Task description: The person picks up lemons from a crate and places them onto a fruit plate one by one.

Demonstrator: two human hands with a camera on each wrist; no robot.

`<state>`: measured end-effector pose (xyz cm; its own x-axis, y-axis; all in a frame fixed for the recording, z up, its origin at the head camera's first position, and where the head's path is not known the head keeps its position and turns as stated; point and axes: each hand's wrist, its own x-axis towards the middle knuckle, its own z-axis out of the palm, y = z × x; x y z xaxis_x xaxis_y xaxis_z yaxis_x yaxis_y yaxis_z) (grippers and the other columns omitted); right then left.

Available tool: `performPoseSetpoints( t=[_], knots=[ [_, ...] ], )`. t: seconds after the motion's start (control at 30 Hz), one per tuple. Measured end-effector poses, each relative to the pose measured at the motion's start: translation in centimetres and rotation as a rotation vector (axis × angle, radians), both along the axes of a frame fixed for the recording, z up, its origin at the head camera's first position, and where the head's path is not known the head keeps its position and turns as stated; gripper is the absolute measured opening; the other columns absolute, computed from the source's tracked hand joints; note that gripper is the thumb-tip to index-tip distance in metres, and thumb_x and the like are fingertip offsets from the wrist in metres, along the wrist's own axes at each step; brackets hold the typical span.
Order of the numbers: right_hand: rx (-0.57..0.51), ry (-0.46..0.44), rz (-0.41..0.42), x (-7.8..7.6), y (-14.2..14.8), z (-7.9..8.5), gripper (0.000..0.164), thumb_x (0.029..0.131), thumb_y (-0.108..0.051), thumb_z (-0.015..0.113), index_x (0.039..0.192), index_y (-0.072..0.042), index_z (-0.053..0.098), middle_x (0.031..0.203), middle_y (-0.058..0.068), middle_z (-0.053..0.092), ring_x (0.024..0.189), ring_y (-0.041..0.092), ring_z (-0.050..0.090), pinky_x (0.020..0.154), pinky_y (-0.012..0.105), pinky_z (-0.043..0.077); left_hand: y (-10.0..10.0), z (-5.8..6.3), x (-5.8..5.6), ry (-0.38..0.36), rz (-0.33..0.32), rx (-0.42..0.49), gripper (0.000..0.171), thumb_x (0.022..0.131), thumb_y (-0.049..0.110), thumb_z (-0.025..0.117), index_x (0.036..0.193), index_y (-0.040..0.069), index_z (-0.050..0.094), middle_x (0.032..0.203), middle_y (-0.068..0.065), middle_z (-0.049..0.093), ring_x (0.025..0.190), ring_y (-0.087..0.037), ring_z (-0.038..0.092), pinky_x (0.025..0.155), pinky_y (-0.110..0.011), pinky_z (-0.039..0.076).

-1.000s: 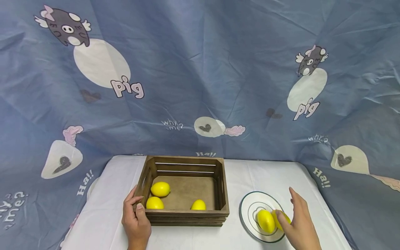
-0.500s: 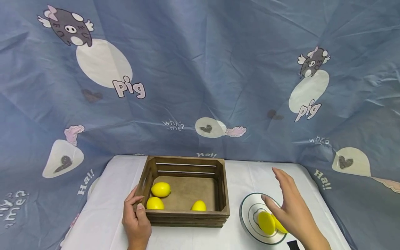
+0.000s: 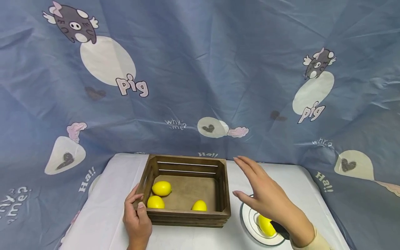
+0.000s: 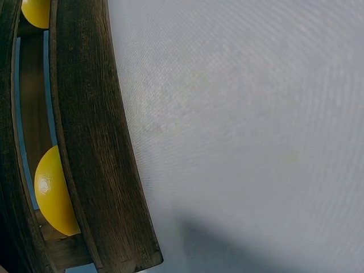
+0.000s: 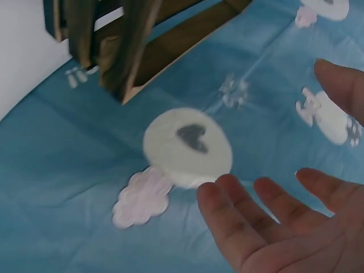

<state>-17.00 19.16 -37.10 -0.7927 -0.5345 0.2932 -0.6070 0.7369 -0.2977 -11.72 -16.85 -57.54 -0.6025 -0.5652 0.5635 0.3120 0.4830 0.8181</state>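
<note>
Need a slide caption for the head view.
Left hand grips a wooden crate holding three lemons; right hand, empty, hovers near a plate with a lemon.

Printed blue fabric (image 3: 175, 69) walls this white table (image 3: 103, 222) into a nook

Wrinkled blue pig-print fabric (image 3: 187, 80), hanging upright, white tablecloth (image 3: 101, 208) in front

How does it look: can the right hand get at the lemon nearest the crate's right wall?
Probably yes: the right hand looks empty beside the crate, whose top is open above that lemon. It would likely just need to pass over the right wall.
</note>
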Motion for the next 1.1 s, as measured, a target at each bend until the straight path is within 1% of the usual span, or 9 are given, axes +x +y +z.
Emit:
performPoseSetpoints(
  t=[0.1,0.2,0.33,0.4,0.57,0.7,0.9,1.07,1.1],
  knots=[
    [0.046,-0.011,0.054,-0.6,-1.4,0.4,0.096,0.085,-0.034,0.086,0.164,-0.023,0.033,0.163,0.000,0.038,0.141,0.025,0.048,0.090,0.048,0.058,0.0,0.1,0.1,0.014,-0.018,-0.002,0.020,0.099,0.000,0.047,0.114,-0.008,0.058,0.147,-0.015,0.058,0.141,-0.015,0.048,0.116,-0.022,0.032],
    [0.094,-0.031,0.112,-1.3,-2.6,0.5,0.094,0.087,-0.034,0.084,0.164,-0.022,0.033,0.162,-0.001,0.038,0.141,0.024,0.048,0.090,0.046,0.058,0.1,0.1,0.0,0.034,-0.032,-0.010,0.021,0.101,0.001,0.047,0.115,-0.009,0.057,0.148,-0.014,0.058,0.142,-0.016,0.048,0.116,-0.023,0.032],
    [0.167,-0.096,0.196,-2.2,-4.1,0.5,0.097,0.087,-0.033,0.084,0.166,-0.022,0.029,0.160,0.000,0.042,0.141,0.023,0.048,0.096,0.045,0.056,0.1,0.1,-0.2,0.058,-0.043,-0.017,0.022,0.101,0.002,0.046,0.116,-0.011,0.057,0.148,-0.014,0.058,0.142,-0.017,0.048,0.116,-0.023,0.033],
    [0.206,-0.134,0.240,-2.6,-4.8,0.4,0.097,0.087,-0.032,0.084,0.166,-0.021,0.029,0.157,0.002,0.047,0.138,0.022,0.051,0.095,0.045,0.056,0.1,0.2,-0.2,0.061,-0.046,-0.017,0.022,0.101,0.001,0.045,0.116,-0.011,0.057,0.148,-0.014,0.058,0.142,-0.018,0.048,0.116,-0.023,0.033],
    [0.330,-0.201,0.326,-3.7,-7.0,-0.1,0.084,0.088,-0.030,0.084,0.159,-0.016,0.042,0.146,0.004,0.058,0.127,0.023,0.060,0.091,0.045,0.057,0.0,0.2,-0.1,0.051,-0.037,-0.013,0.023,0.099,0.000,0.045,0.116,-0.010,0.057,0.147,-0.016,0.058,0.142,-0.016,0.048,0.116,-0.022,0.033],
    [0.434,-0.259,0.350,-4.5,-9.4,-0.8,0.076,0.089,-0.031,0.083,0.155,-0.017,0.049,0.143,0.004,0.061,0.123,0.022,0.062,0.090,0.043,0.058,-0.1,0.2,-0.3,0.045,-0.008,-0.015,0.024,0.098,-0.002,0.044,0.115,-0.011,0.057,0.145,-0.018,0.059,0.141,-0.015,0.048,0.116,-0.022,0.032],
    [0.594,-0.291,0.368,-5.0,-12.6,-2.5,0.076,0.087,-0.036,0.084,0.155,-0.024,0.051,0.141,-0.002,0.062,0.117,0.016,0.065,0.092,0.036,0.057,0.1,0.4,-0.2,0.033,0.000,-0.001,0.024,0.097,-0.003,0.044,0.115,-0.011,0.058,0.145,-0.019,0.060,0.141,-0.015,0.049,0.115,-0.021,0.032],
    [0.650,-0.320,0.370,-5.0,-14.0,-4.0,0.073,0.084,-0.031,0.086,0.150,-0.027,0.056,0.133,-0.006,0.065,0.103,0.011,0.068,0.084,0.033,0.057,0.2,0.5,0.0,0.031,-0.005,0.005,0.023,0.099,0.001,0.045,0.115,-0.009,0.059,0.147,-0.014,0.060,0.141,-0.015,0.049,0.116,-0.022,0.032],
    [0.661,-0.330,0.366,-5.1,-14.2,-4.3,0.073,0.084,-0.030,0.087,0.150,-0.027,0.057,0.133,-0.006,0.065,0.103,0.011,0.067,0.084,0.032,0.057,0.2,0.6,-0.1,0.035,-0.010,0.005,0.023,0.099,0.001,0.045,0.115,-0.009,0.059,0.147,-0.013,0.059,0.141,-0.015,0.048,0.116,-0.022,0.032]
  ],
)
